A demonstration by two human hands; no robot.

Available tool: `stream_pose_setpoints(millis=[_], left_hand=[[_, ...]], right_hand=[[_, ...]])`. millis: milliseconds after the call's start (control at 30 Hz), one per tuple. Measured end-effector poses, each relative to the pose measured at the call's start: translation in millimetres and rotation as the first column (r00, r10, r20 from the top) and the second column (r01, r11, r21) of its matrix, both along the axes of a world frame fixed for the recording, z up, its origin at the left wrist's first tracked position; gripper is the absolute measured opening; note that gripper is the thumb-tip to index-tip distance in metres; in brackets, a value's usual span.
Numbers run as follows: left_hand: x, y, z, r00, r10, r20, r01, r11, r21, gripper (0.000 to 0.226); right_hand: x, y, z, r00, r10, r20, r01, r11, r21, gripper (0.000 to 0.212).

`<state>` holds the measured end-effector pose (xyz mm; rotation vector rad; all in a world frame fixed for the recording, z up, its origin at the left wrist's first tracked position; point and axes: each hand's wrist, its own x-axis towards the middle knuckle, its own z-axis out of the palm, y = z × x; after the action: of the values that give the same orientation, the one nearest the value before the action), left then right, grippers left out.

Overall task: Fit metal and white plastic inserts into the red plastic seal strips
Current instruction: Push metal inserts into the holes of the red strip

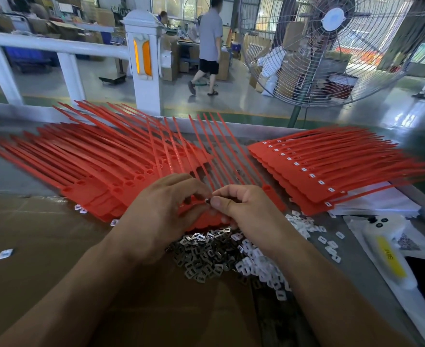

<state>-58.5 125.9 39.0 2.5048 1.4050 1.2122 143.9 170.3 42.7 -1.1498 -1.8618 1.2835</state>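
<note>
Two bare forearms reach up from six o'clock and meet at the centre of the view. Left hand [161,211] has its fingers curled, thumb and fingertips gripping the flat head of a red seal strip [207,221]. Right hand [241,209] is curled too, thumb and forefinger pinching a small insert [208,200] right at the strip's head; it looks like metal, though it is too small to tell for sure.

Just below the hands, toward six o'clock, lies a heap of metal inserts [201,256] on the worktop [371,284], with a heap of white plastic inserts [261,264] touching it on the four o'clock side. A brown cardboard sheet [43,234] covers the worktop at eight o'clock.

At ten o'clock, a fanned stack of red strips with open sockets [86,156] spreads out, tails pointing away. At two o'clock sits a second stack of red strips with white inserts fitted [326,166]. A plastic bag with a yellow label [389,256] lies at four o'clock.

Beyond the worktop, a large floor fan [331,46] stands at one o'clock, a white railing post [143,58] at eleven, and a person [210,43] walks at twelve.
</note>
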Motion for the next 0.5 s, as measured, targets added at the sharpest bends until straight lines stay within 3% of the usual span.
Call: stream_pose_setpoints(millis=[133, 233, 333, 500], left_hand=[[0.3, -0.7, 4.5, 0.997, 0.053, -0.053, -0.050, 0.998, 0.044, 0.018], [-9.6, 3.0, 4.9, 0.979, 0.201, -0.012, -0.201, 0.979, 0.016, 0.013], [-28.9, 7.3, -0.1, 0.906, 0.420, 0.053, -0.411, 0.902, -0.131, 0.005], [-39.8, 9.4, -3.9, 0.851, 0.521, 0.063, -0.461, 0.800, -0.385, 0.012]], right_hand=[[-1.5, -1.6, 0.9, 1.000, -0.015, -0.023, 0.015, 1.000, 0.004, 0.016], [-2.4, -1.1, -2.8, 0.994, -0.091, 0.056, 0.083, 0.989, 0.122, 0.012], [-2.7, -0.6, -5.7, 0.978, -0.133, 0.160, 0.095, 0.970, 0.226, 0.012], [-0.9, 1.0, -7.9, 0.954, -0.125, 0.271, 0.045, 0.958, 0.283, 0.012]])
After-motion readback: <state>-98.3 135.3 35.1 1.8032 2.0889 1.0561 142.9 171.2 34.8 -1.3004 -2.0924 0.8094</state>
